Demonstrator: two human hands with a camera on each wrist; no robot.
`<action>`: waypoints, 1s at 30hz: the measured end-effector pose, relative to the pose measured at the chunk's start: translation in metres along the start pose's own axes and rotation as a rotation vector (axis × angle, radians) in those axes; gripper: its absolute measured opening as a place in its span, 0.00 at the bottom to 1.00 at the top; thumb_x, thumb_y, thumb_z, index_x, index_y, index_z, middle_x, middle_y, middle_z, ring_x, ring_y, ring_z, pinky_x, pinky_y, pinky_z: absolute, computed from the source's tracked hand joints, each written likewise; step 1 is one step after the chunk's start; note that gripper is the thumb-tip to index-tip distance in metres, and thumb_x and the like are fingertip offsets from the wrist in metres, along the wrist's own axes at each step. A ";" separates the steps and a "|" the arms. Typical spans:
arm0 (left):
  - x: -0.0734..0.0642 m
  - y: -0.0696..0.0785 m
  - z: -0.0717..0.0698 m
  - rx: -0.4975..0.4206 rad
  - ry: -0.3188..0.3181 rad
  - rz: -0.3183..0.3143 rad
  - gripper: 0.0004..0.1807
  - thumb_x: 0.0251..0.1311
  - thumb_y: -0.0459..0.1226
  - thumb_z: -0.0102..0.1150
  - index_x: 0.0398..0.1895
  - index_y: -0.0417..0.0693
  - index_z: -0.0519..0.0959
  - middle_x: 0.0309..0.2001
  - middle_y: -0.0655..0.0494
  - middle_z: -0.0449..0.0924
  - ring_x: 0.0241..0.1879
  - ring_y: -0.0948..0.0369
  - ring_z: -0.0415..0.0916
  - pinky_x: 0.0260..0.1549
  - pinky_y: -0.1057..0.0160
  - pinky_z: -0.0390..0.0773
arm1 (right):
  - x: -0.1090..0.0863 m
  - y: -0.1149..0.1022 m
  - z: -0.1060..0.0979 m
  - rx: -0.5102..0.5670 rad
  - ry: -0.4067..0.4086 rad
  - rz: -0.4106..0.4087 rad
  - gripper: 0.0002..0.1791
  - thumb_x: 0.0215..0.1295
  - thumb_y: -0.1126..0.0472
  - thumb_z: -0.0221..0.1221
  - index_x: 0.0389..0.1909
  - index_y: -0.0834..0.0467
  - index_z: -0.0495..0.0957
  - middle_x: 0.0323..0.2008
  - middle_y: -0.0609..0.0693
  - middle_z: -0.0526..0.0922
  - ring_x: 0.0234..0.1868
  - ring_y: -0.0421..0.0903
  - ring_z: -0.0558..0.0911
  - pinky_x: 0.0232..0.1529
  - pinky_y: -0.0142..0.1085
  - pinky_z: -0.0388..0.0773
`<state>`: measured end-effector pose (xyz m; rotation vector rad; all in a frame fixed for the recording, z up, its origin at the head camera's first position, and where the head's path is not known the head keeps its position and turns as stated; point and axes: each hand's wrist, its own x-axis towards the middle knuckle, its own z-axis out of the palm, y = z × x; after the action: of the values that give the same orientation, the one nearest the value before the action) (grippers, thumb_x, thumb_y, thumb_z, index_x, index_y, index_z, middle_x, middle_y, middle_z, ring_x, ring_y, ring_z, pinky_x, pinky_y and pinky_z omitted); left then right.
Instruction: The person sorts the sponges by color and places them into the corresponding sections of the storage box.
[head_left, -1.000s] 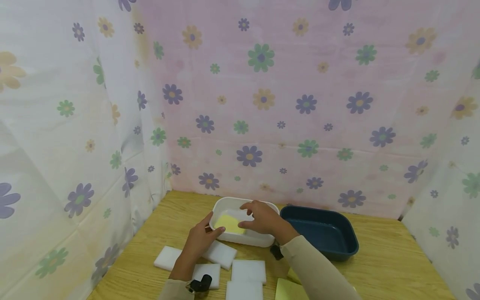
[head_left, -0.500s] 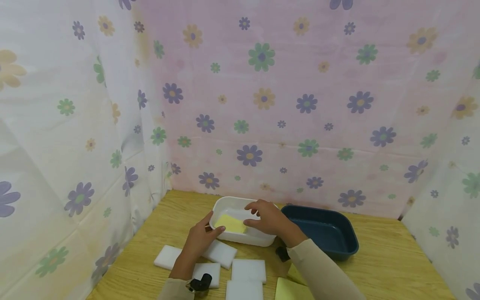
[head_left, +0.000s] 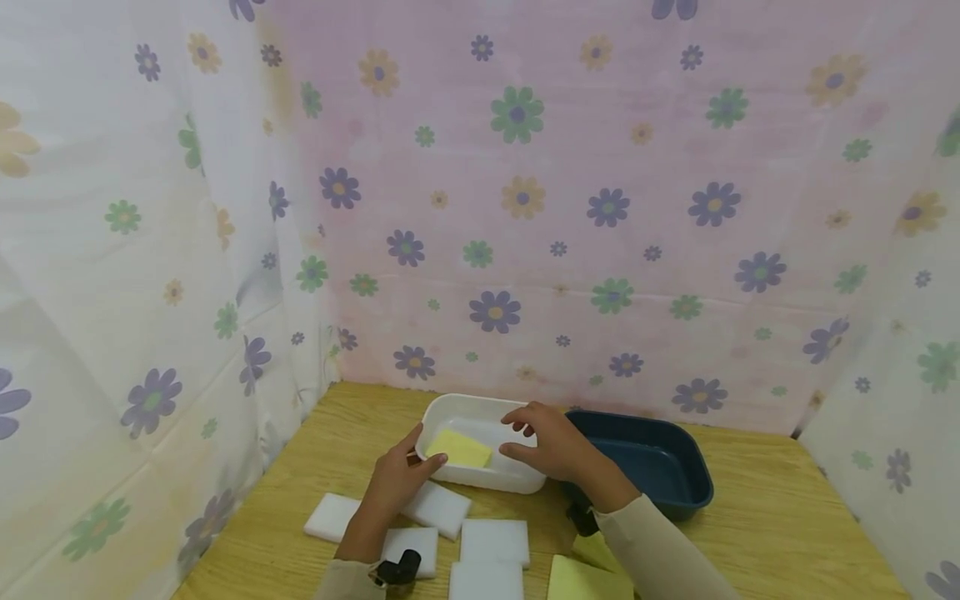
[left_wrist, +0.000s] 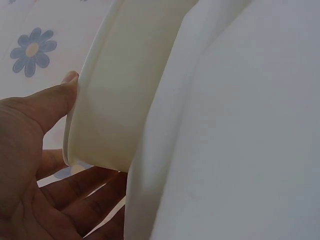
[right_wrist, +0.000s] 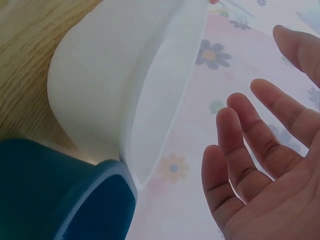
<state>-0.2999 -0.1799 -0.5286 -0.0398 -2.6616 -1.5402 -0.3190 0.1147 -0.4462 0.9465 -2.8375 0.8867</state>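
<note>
My left hand (head_left: 399, 477) holds the left end of a white plastic tub (head_left: 491, 480). In the left wrist view its thumb (left_wrist: 60, 100) lies on the tub's rim, with fingers along the outer wall. A flat yellow sponge-like piece (head_left: 459, 450) lies inside the tub, toward the left. Over the tub's right end is my right hand (head_left: 551, 443), fingers spread and loosely bent, holding nothing. The right wrist view shows those fingers (right_wrist: 260, 145) apart from the tub's rim.
A dark blue tub (head_left: 645, 462) stands right of the white one, partly behind my right forearm. Several white sponge-like blocks (head_left: 495, 542) lie nearer me on the wooden table (head_left: 780, 517), and yellow pieces (head_left: 588, 581) lie by my right sleeve. Flowered cloth (head_left: 555, 167) surrounds the table.
My right hand has drawn back to the right, away from the yellow sponge-like piece, which now shows more fully. My left hand keeps its hold on the white tub.
</note>
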 end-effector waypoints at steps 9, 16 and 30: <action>-0.001 0.000 -0.002 0.015 -0.012 -0.018 0.48 0.65 0.53 0.69 0.82 0.47 0.58 0.71 0.37 0.72 0.64 0.44 0.79 0.56 0.47 0.82 | -0.021 -0.001 -0.004 0.066 0.052 -0.016 0.25 0.70 0.43 0.65 0.65 0.45 0.79 0.53 0.45 0.82 0.51 0.47 0.83 0.51 0.44 0.82; -0.002 0.000 -0.001 0.015 -0.007 -0.006 0.49 0.64 0.55 0.69 0.82 0.48 0.58 0.70 0.37 0.73 0.63 0.45 0.80 0.55 0.47 0.83 | -0.041 -0.002 -0.008 0.101 0.104 -0.011 0.23 0.70 0.43 0.66 0.63 0.42 0.79 0.51 0.38 0.82 0.49 0.42 0.83 0.47 0.42 0.83; 0.001 0.001 0.000 0.035 0.001 -0.009 0.48 0.65 0.55 0.68 0.82 0.49 0.58 0.70 0.38 0.73 0.64 0.44 0.79 0.56 0.46 0.82 | -0.093 0.006 -0.016 0.132 0.214 0.035 0.22 0.67 0.41 0.67 0.60 0.38 0.80 0.48 0.35 0.82 0.46 0.41 0.82 0.46 0.37 0.83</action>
<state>-0.3004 -0.1797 -0.5273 -0.0259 -2.6906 -1.4954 -0.2492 0.1778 -0.4543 0.7623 -2.6503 1.1181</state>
